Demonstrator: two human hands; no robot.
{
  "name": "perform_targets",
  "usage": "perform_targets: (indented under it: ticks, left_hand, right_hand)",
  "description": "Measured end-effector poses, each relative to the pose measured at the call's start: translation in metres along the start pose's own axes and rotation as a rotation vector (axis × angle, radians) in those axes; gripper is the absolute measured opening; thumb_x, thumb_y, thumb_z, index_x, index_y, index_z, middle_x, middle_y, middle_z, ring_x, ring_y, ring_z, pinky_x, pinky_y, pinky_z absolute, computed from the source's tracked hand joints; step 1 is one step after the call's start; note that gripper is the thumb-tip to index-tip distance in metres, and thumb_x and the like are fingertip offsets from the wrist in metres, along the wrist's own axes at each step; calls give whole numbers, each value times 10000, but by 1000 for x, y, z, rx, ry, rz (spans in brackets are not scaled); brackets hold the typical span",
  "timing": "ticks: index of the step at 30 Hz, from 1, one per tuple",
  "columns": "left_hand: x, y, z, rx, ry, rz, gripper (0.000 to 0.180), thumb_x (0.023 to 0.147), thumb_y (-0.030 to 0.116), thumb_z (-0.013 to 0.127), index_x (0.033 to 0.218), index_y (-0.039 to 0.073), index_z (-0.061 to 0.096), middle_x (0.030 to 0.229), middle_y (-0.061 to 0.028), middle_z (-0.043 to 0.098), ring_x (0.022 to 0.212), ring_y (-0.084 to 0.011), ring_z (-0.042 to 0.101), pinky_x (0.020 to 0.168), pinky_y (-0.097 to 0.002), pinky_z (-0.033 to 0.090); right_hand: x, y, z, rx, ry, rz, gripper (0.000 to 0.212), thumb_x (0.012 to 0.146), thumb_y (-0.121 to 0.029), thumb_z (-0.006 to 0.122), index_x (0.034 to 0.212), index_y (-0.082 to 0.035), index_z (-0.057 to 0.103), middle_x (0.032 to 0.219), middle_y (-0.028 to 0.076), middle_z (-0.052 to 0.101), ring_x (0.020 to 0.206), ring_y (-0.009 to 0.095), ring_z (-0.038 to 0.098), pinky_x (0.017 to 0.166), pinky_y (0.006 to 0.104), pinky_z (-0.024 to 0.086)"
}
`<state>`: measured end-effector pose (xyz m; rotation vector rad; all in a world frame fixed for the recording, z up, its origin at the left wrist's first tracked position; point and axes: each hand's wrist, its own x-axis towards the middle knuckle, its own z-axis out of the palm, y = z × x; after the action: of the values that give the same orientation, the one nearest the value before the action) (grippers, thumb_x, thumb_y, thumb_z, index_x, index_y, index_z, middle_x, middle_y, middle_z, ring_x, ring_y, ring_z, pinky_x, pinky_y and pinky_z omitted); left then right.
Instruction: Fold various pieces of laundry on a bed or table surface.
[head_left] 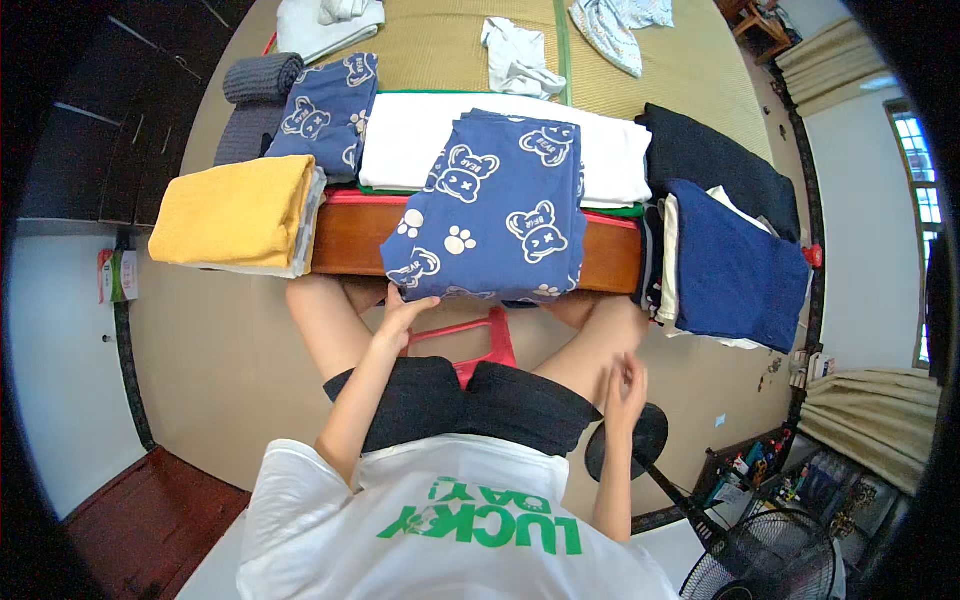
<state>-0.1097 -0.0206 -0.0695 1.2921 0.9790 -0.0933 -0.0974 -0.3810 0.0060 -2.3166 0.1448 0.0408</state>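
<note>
A folded blue cloth with white bear and paw prints [500, 215] lies over the front edge of the bed, its lower part hanging down. At its lower left corner is my left hand [403, 312], thumb stretched along the bottom edge; the cloth appears to be held there, with some fingers hidden. My right hand [625, 385] hovers by my right thigh, fingers loosely bent and apart, nothing in it. Behind the blue cloth lies a folded white cloth [400, 145]. A second bear-print cloth [325, 115] lies to its left.
Folded yellow cloth [235, 210] tops a left stack; navy cloth [740, 260] tops a right one, by black fabric [720, 165]. A grey roll [262, 77] and loose white garment [520, 60] lie on the woven mat [430, 50]. A fan [765, 560] stands at lower right.
</note>
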Motion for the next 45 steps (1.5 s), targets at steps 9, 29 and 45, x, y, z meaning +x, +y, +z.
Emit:
perform_targets:
  ticks: [9, 29, 45]
  left_hand:
    - [1, -7, -16, 24, -251, -20, 508, 689, 136, 719, 1133, 28, 496, 1059, -61, 571, 996, -172, 516, 877, -303, 388]
    - [-126, 39, -50, -14, -200, 50, 367, 829, 148, 572, 1171, 98, 449, 961, -35, 579, 669, -49, 554, 468, -155, 438]
    - [108, 158, 12, 205, 128, 666, 437, 873, 298, 449, 1140, -41, 375, 786, -121, 567, 700, -267, 581, 628, -343, 467]
  right_hand:
    - [93, 40, 180, 464, -433, 501, 689, 656, -65, 720, 1228, 46, 352, 1174, 150, 473, 1084, 212, 462, 891, 291, 392]
    - [-18, -62, 16, 694, -457, 374, 417, 802, -59, 590, 1191, -22, 444, 888, 70, 578, 607, 76, 539, 383, 176, 442]
    - [241, -119, 104, 473, -209, 2, 524, 841, -347, 521, 1149, 68, 437, 1027, 187, 572, 893, 261, 578, 756, 336, 464]
